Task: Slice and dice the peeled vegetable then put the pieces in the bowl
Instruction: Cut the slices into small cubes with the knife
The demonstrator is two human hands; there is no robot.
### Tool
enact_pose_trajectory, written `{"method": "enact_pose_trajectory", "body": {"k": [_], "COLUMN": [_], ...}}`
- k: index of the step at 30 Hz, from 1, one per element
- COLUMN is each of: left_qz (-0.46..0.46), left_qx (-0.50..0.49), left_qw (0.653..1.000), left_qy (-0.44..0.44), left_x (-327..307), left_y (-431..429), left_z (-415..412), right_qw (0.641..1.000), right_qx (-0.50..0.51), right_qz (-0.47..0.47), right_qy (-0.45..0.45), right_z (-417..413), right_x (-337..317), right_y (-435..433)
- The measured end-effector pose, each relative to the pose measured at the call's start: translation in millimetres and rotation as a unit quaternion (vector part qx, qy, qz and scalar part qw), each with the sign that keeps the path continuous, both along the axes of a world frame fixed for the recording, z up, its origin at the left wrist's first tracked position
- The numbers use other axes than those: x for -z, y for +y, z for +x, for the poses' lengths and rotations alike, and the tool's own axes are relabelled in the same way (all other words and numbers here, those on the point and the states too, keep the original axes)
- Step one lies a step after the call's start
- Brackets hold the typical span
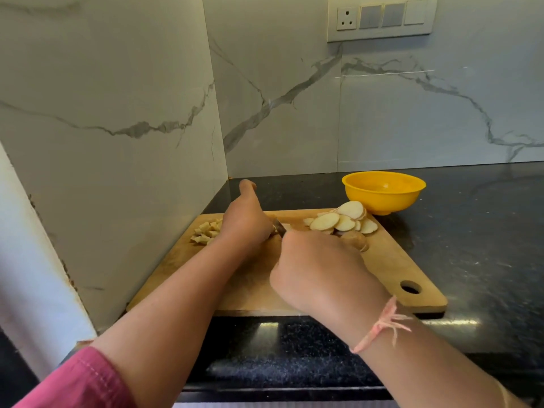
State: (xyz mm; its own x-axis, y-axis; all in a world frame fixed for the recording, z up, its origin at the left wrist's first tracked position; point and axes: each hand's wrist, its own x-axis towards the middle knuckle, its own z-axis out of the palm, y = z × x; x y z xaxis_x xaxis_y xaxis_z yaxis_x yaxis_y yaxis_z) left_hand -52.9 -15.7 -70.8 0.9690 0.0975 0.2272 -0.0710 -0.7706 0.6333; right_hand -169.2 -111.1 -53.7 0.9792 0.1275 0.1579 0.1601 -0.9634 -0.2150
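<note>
potato slices [343, 220] fanned at far right of cutting board [391, 266]. diced pieces [206, 231] heaped far left. none visible in yellow bowl [382, 191] just beyond board. knife [279, 226] blade down between hands, right hand [321, 266] wrapped round handle. left hand [245, 222] tight against blade, thumb up, fingers hidden beneath: cannot tell what they hold. risks: blade nicks hidden fingertips; slice skids under pressure; cubes roll off board edge onto counter [485, 231].

A switch panel [382, 17] sits on the marble wall [117, 83] above a black countertop [485, 231].
</note>
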Motion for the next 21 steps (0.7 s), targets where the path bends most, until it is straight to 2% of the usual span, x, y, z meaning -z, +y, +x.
{"method": "enact_pose_trajectory", "body": {"k": [6,12,21], "left_qz": [-0.004,0.007,0.008], "left_qx": [0.003,-0.003,-0.009], "left_qw": [1.0,1.0,1.0], "left_qy": [0.006,0.003,0.018], "left_x": [-2.2,-1.3,-4.2], "left_y": [-1.3,-3.1,1.1], "left_z": [-4.4,-2.9,-4.8], "right_qw": [0.999,0.999,1.0], "right_qx": [-0.032,-0.041,0.005], "right_qz": [-0.008,-0.019,0.021], "right_qy": [0.001,0.012,0.013], "right_z": [12.4,-10.9,-25.0], "right_x": [-0.3,-1.5,3.4], "right_y": [-2.1,-25.7,-43.7]}}
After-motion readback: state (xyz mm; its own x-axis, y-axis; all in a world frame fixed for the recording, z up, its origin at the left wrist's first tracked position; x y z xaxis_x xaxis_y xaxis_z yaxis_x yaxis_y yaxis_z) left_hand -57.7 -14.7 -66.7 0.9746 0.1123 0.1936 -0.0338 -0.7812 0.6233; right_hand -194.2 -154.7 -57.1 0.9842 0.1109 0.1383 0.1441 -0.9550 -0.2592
